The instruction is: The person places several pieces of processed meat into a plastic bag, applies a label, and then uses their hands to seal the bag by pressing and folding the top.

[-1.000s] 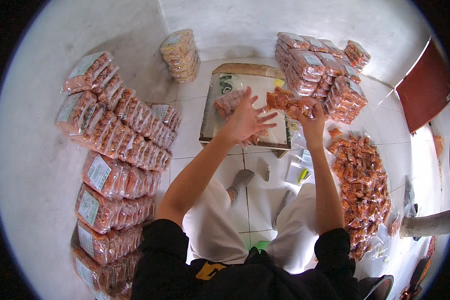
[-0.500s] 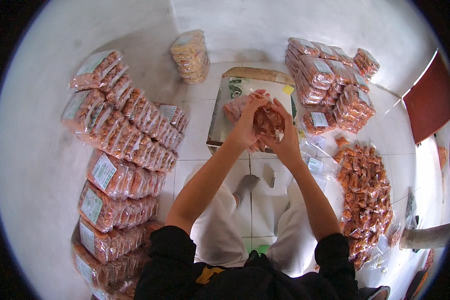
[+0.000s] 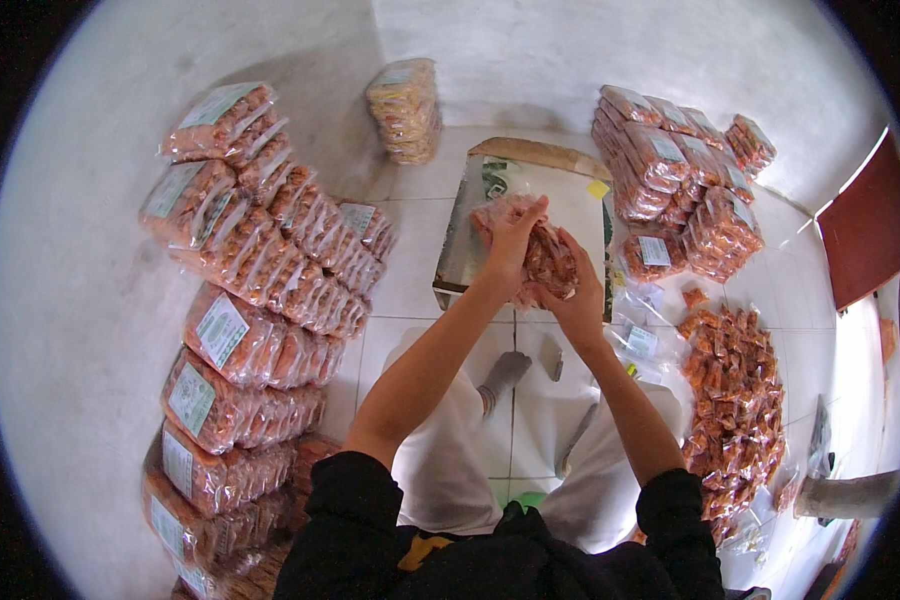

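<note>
Over a low, box-like stand (image 3: 582, 222) with a pale top, I hold a clear plastic bag (image 3: 550, 265) filled with reddish-brown pieces. My left hand (image 3: 511, 242) is closed around the bag's left and upper side. Its right side is gripped by my right hand (image 3: 580, 298), with the fingers curled along the edge and the thumb towards the bag's near end. Crumpled clear plastic, with reddish contents showing through, sticks out left of my left hand. My fingers hide part of the bag, and I cannot tell whether its mouth is sealed.
Labelled, filled bags (image 3: 220, 330) line the left side in long rows. Yellowish packs (image 3: 403, 110) are stacked by the back wall. More filled bags (image 3: 660, 150) stand back right. A heap of small reddish packets (image 3: 735, 400) and flat clear bags (image 3: 642, 342) lie on the right.
Both hands have drawn slightly nearer to me with the bag, and the fingers have shifted on it. The whole view has swung a little, moving the surroundings rightward.
</note>
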`<state>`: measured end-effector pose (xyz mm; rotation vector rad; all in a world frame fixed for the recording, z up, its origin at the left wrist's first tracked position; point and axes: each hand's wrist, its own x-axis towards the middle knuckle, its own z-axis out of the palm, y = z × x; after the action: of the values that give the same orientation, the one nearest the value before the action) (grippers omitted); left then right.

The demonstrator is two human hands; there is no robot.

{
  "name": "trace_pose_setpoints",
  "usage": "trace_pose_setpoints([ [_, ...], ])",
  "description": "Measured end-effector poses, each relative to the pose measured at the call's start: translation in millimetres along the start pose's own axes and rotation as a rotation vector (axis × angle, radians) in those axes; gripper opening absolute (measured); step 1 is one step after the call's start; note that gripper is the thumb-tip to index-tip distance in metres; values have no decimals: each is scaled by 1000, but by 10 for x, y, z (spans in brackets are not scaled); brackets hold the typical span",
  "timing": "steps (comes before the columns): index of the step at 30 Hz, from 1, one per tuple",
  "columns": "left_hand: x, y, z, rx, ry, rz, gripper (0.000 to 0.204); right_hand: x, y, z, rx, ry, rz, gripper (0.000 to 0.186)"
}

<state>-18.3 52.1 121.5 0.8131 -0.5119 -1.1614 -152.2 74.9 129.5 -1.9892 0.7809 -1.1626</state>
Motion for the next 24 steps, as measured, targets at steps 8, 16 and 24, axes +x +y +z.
trace_pose_setpoints([
  [8, 49, -335, 141, 136, -74, 112, 49, -436, 573, -243, 293, 436, 229, 57],
  [16, -560, -1476, -430, 1640, -157, 510, 92, -1862, 1499, -140, 354, 683, 693, 40],
  [24, -421, -1927, -502, 1765, 22, 561, 68, -1607, 1619, -119, 514, 276, 499, 45],
])
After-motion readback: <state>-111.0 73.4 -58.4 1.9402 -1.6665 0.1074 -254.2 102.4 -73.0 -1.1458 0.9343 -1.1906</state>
